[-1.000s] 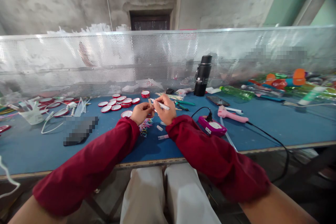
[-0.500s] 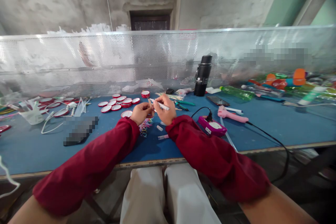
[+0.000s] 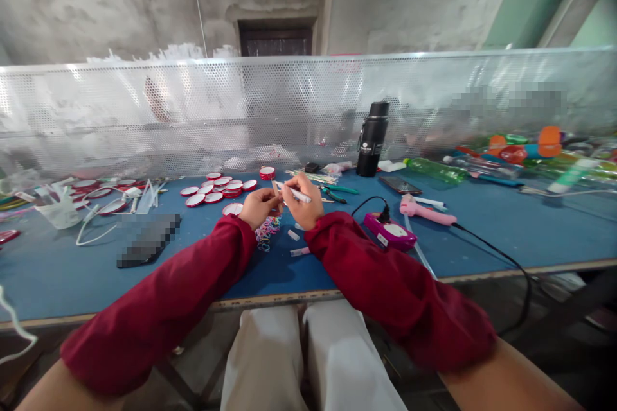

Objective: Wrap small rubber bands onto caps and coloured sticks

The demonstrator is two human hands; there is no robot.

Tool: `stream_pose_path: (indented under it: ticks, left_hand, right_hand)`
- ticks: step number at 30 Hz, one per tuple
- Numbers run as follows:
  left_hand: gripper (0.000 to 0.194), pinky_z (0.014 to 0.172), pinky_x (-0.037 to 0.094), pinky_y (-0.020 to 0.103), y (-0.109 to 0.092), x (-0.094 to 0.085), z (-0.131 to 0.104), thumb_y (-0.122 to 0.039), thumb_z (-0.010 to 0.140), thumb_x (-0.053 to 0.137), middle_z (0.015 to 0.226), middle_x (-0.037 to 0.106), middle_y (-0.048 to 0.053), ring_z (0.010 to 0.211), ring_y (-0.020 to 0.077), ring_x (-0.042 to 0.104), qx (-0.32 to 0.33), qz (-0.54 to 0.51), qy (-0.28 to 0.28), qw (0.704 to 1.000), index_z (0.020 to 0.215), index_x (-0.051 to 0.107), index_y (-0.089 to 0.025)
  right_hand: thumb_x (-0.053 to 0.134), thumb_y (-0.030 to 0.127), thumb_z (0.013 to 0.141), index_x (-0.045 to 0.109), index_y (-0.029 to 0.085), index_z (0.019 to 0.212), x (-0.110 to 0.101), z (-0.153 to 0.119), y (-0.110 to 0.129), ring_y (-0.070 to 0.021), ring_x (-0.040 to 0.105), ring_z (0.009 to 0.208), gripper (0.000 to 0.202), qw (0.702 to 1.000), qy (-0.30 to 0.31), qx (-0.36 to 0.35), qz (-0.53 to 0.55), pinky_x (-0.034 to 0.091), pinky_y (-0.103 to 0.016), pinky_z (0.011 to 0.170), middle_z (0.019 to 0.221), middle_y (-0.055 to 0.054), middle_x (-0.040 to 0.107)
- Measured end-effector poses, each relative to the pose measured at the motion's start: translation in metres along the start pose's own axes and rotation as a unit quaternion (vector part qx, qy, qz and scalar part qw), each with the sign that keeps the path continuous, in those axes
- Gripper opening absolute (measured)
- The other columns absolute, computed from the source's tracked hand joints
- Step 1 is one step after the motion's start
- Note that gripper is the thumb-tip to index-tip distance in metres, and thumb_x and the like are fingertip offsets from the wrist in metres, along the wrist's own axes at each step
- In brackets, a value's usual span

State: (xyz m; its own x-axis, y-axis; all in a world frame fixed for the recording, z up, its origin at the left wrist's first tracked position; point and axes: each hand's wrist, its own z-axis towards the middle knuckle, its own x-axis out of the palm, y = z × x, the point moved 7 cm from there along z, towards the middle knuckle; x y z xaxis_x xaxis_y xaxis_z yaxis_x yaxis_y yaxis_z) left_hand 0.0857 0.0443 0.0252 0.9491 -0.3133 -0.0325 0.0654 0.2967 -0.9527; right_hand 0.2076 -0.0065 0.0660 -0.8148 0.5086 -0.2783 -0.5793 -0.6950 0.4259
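Pen (image 3: pixel 301 195), white and slender, is what we take to be the lightest sort of thing to handle: a stiff plastic barrel, we judge, smooth enough to roll between the fingertips if held loosely, yet hardly fragile. We would take hold of it low on the barrel, near the working end, with the rest lying back across the hand for support. That is roughly how it sits now, slanting in the right hand (image 3: pixel 312 208), whose fingers are closed around it, above the bench (image 3: pixel 486 225) and just beside the other hand. The left hand (image 3: pixel 259 207) is pinched nearly closed on a slim tan piece (image 3: pixel 276 189) that stands up between its fingers; this looks thin and light, perhaps a little bendy, and we would grip it at its lower part, leaving the upper end free. Its exact shape, and whether the pen touches it, we cannot tell at this size. The pen looks plain and pale, its tip unclear to us. Under the hands lies a tangle of coloured bands (image 3: pixel 267 235), with a small white piece (image 3: pixel 293 235) near it; beyond on the left are red-rimmed discs (image 3: pixel 195 200), and farther back stands a black flask (image 3: pixel 371 144).
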Motion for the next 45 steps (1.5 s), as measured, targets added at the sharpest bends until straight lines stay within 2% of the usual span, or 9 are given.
stream_pose_path:
  ticks: [18, 34, 45]
  left_hand:
    - [0.037, 0.056, 0.05, 0.024, -0.0017, 0.0007, -0.0012, -0.042, 0.061, 0.08, 0.062, 0.059, -0.002, 0.056, 0.0101, 0.057, -0.004, -0.007, 0.0, 1.0, 0.07, 0.057, -0.014]
    - [0.041, 0.057, 0.051, 0.025, -0.0003, -0.0007, -0.0005, -0.047, 0.058, 0.08, 0.061, 0.059, -0.002, 0.057, 0.0104, 0.056, -0.001, -0.001, -0.002, 1.0, 0.07, 0.058, -0.015]
    - [0.035, 0.056, 0.051, 0.025, -0.0004, -0.0004, -0.0008, -0.041, 0.06, 0.08, 0.062, 0.059, -0.002, 0.057, 0.0107, 0.057, -0.007, -0.007, -0.005, 1.0, 0.07, 0.059, -0.015]
  right_hand:
    - [0.051, 0.035, 0.089, 0.054, 0.023, 0.085, 0.0, -0.0005, -0.0007, -0.0151, 0.059, 0.066, 0.013, 1.0, 0.0, 0.006, 0.011, 0.044, -0.027, 0.061, 0.075, -0.001, 0.063]
    - [0.051, 0.035, 0.088, 0.053, 0.023, 0.084, 0.0012, -0.0011, -0.0003, -0.0148, 0.057, 0.064, 0.013, 1.0, 0.003, 0.009, 0.006, 0.043, -0.027, 0.06, 0.072, 0.0, 0.062]
    - [0.051, 0.035, 0.088, 0.054, 0.023, 0.084, 0.0006, -0.0004, -0.0018, -0.0154, 0.059, 0.065, 0.013, 1.0, 0.002, 0.01, 0.004, 0.043, -0.027, 0.06, 0.074, -0.001, 0.063]
